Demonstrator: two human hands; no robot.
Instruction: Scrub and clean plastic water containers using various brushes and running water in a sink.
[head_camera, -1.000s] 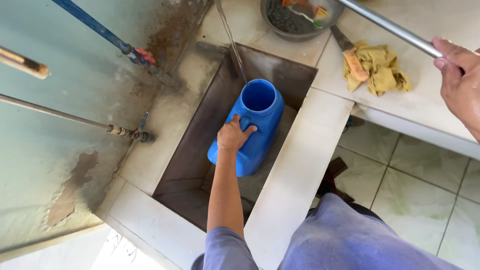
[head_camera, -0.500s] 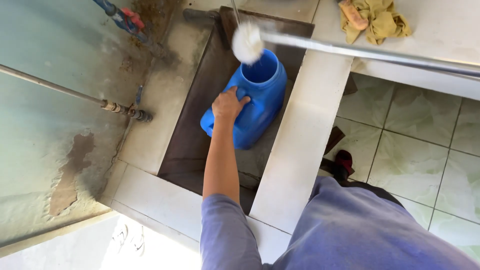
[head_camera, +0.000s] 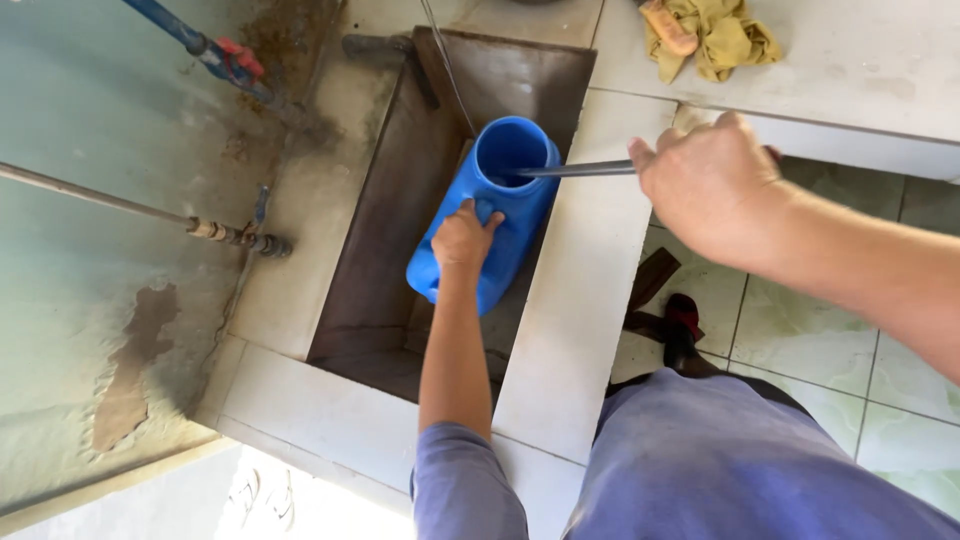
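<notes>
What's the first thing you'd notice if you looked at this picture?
The bright blue plastic jug jumps out, leaning in the dark sunken basin in the middle. The left hand presses on its side, while the right hand grips a metal rod that pokes into the jug's open mouth. A crumpled yellow cloth lies on the white counter at the top.

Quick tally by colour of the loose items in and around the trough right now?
Blue: 1, the container, steadied by the left hand
Grey metal: 1, the rod in the right hand
Yellow: 1, the rag
Total: 3
</notes>
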